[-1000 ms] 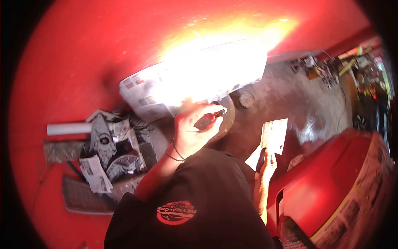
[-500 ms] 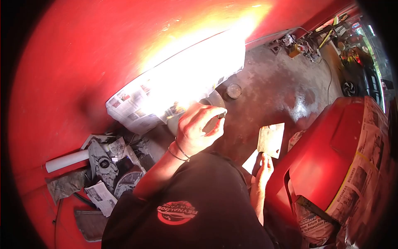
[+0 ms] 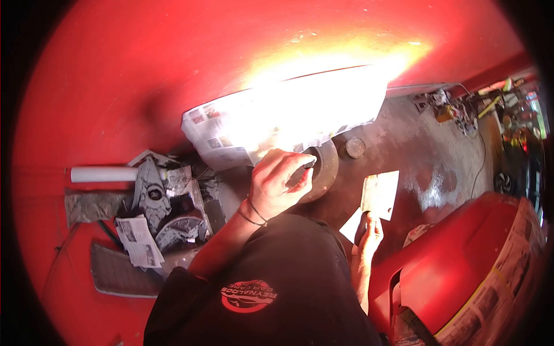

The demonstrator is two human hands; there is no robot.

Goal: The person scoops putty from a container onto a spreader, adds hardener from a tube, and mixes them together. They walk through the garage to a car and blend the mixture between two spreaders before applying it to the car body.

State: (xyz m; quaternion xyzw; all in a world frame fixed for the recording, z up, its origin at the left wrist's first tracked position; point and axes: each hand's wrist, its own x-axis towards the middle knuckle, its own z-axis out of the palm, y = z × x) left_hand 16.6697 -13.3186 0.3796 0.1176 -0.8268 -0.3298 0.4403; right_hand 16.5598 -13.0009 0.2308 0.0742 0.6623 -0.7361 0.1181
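My left hand (image 3: pixel 279 180), with a dark band at the wrist, pinches a small dark piece (image 3: pixel 310 165) between thumb and forefinger. It is raised in front of the newspaper masking (image 3: pixel 222 124) on a red panel (image 3: pixel 144 63). Lower and to the right, my right hand (image 3: pixel 371 233) grips the bottom of a pale flat board (image 3: pixel 379 193) with a small notch near one corner. A dark handle-like part shows at its fingers, and a white pointed piece (image 3: pixel 350 225) sticks out beside it. Strong light washes out much of the masking.
A red car part (image 3: pixel 456 254) edged with newspaper and yellow tape stands close on my right. On the floor are a round tin (image 3: pixel 355 147) and a tyre-like ring (image 3: pixel 328 173). Dismantled parts (image 3: pixel 154 193), newspapers (image 3: pixel 140 242) and a white roll (image 3: pixel 104 174) lie at left.
My view has turned, so the masked panel and floor items sit further right and the left-hand parts higher. Both hands keep the same grips, almost unmoved in view.
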